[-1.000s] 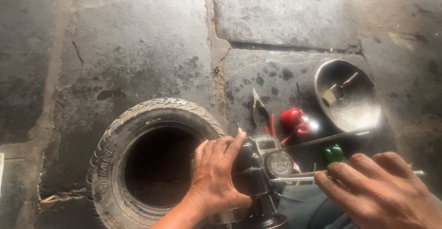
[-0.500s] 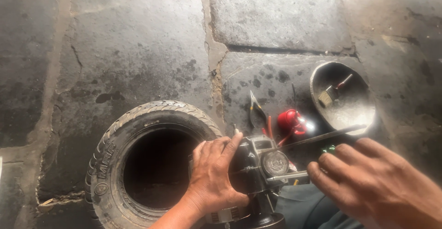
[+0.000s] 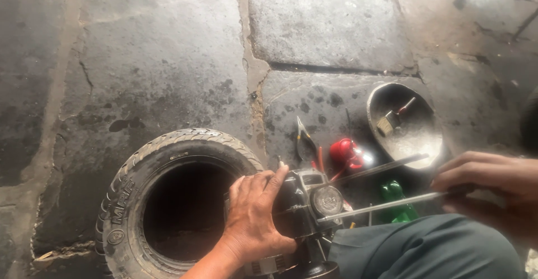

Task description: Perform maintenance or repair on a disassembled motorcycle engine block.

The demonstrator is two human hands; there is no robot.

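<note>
Floor: cracked, oil-stained stone floor [image 3: 168, 60] filled the view; no table, everything lay on the ground.
Left hand: my left hand [image 3: 255, 217] was closed around the dark engine part [image 3: 305, 206], palm over its side, fingers curled on top.
Engine part: it sat low in the view, just beside the small tyre [image 3: 168, 200] and touching my trouser leg [image 3: 426, 251].
Right hand: my right hand [image 3: 493, 186] pinched the far end of a long thin metal rod [image 3: 386, 205]; its other end met the round cap [image 3: 327, 200] on the part.
Progress: I judged the work mid-way, since the rod was seated at the cap while the part looked assembled; nothing removed from it lay in plain sight.
Left to do: whatever the rod was loosening or driving looked unfinished, as far as I could tell.
Nearby: pliers [image 3: 305, 144], a red tool handle [image 3: 346, 153], a green handle [image 3: 395, 200] and a metal bowl [image 3: 428, 139] holding a small fitting lay near.
</note>
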